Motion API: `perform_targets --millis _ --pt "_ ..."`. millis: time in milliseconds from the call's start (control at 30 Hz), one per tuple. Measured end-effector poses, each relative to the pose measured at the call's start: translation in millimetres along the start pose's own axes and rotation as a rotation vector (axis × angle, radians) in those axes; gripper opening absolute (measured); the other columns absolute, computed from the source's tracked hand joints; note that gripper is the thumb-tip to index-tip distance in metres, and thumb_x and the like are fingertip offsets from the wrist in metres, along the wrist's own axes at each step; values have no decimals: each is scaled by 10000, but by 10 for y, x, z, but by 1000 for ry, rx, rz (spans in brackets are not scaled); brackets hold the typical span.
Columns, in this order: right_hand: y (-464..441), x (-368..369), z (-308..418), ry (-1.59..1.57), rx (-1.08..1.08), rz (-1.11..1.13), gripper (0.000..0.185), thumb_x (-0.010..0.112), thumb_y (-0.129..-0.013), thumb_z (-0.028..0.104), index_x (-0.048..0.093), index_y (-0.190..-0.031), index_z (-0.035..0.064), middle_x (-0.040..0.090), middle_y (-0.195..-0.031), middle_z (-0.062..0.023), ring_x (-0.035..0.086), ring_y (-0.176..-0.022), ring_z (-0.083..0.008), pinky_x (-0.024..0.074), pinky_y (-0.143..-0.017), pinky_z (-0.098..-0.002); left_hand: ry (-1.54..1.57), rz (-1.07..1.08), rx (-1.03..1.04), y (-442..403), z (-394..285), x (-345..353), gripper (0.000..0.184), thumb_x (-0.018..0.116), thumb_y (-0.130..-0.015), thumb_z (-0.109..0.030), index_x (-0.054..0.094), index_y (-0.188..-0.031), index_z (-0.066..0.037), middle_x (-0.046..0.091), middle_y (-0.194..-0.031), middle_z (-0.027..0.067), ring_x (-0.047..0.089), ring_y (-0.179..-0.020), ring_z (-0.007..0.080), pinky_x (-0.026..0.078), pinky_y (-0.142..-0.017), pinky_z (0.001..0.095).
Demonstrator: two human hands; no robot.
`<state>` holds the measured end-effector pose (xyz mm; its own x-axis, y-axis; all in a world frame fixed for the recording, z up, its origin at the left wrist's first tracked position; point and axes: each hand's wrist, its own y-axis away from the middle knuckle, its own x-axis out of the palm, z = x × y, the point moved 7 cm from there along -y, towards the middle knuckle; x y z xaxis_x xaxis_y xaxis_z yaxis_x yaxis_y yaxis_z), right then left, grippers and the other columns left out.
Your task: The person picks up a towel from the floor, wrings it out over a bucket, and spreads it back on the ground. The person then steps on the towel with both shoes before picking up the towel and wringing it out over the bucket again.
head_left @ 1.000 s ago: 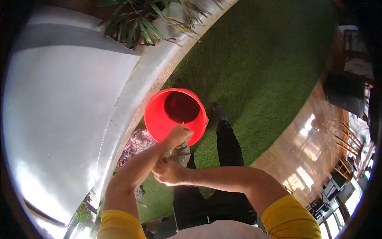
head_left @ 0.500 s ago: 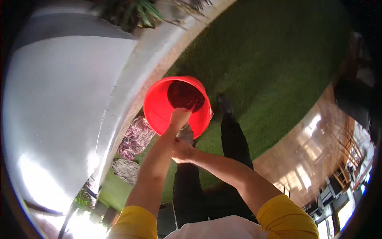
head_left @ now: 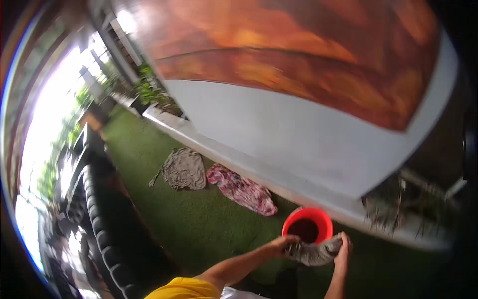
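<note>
A grey, wet-looking cloth (head_left: 313, 254) is stretched between my two hands at the near rim of a red bucket (head_left: 326, 224). My left hand (head_left: 285, 244) grips the cloth's left end, fingers closed round it. The right end is held in my right hand (head_left: 343, 244), also closed. Dark liquid (head_left: 303, 230) shows inside the bucket, which stands on the green turf. The cloth sags a little between the hands and partly covers the bucket's near edge.
A pink and purple cloth (head_left: 241, 189) and a grey-beige cloth (head_left: 184, 169) lie on the green turf (head_left: 199, 219) along a low white ledge (head_left: 214, 147). Behind stands a white wall (head_left: 279, 124) with an orange-brown painting (head_left: 298, 60). A dark row of rounded shapes (head_left: 102, 234) runs along the left.
The view has swung toward the wall and the cloths on the turf. My hands, earlier close together twisting the cloth over the bucket, are now apart with the cloth spread between them.
</note>
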<state>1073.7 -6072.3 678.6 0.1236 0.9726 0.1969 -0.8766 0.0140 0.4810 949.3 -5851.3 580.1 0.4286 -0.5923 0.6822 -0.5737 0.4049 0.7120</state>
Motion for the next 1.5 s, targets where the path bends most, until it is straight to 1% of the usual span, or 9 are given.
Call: perform_targets --millis 300,567,833,933,1000,1100,1133,1200,1500 --pt "1234 2403 -89 212 352 576 478 497 -896 484 509 -1191 108 560 -1140 -87 614 -914 -381 500 -740 -619 348 83 721 3279 -864 -587 247 560 -832 -85 590 -1074 -46 645 -959 56 636 -841 180 545 -762 362" --pt "1227 2539 -1305 980 375 819 136 546 -907 276 546 -839 159 453 -528 31 418 -388 -91 303 -321 -246 689 -325 1298 5446 -1019 -2620 235 548 -819 -25 581 -1048 14 629 -941 120 641 -829 244 555 -740 388" --pt "646 3929 -2134 1631 430 919 238 565 -867 311 604 -869 75 573 -680 -75 566 -612 -228 445 -534 -367 952 -645 1587 6452 -958 -4558 252 555 -751 -45 572 -993 23 637 -920 137 646 -820 257 556 -764 405" --pt "-8 4831 -2776 1893 119 1176 286 573 -852 323 626 -880 44 618 -737 -114 622 -696 -279 498 -615 -413 971 -713 1573 6698 -1349 -4880 210 552 -752 -42 584 -952 13 638 -881 133 649 -810 261 559 -757 410" --pt "-229 5915 -3389 1864 -750 1671 318 578 -842 332 641 -888 23 648 -775 -141 659 -752 -313 533 -668 -443 1005 -733 1572 6908 -1814 -4964 189 560 -748 -34 592 -931 1 637 -865 127 647 -800 257 559 -745 409" --pt "1735 8573 -2721 1193 -268 1610 478 628 -846 418 610 -1163 61 666 -997 -105 611 -839 -194 501 -687 -357 1020 -792 1530 7151 -2615 -4954 240 579 -763 -2 574 -1003 11 622 -921 143 643 -824 261 560 -739 397" --pt "2342 9026 -2629 1249 350 1534 708 641 -815 505 437 -1370 115 435 -1397 -152 457 -1246 -265 428 -950 -459 998 -764 1526 7249 -2929 -4857 256 599 -772 4 574 -1027 11 623 -933 138 641 -838 254 558 -741 387" --pt "3396 9847 -2361 839 912 1462 609 628 -847 430 446 -1338 119 489 -1257 -112 509 -1107 -243 481 -839 -446 976 -754 1578 7333 -3544 -4861 291 608 -772 13 564 -1059 10 624 -947 133 639 -850 249 556 -745 377" --pt "2580 12159 -3512 387 976 1160 154 608 -759 165 639 -845 42 671 -782 -86 663 -692 -232 559 -660 -347 -33 -742 1423 7146 -5832 -5660 554 696 -834 -160 481 -1336 -70 544 -1253 64 522 -1107 127 431 -926 279"
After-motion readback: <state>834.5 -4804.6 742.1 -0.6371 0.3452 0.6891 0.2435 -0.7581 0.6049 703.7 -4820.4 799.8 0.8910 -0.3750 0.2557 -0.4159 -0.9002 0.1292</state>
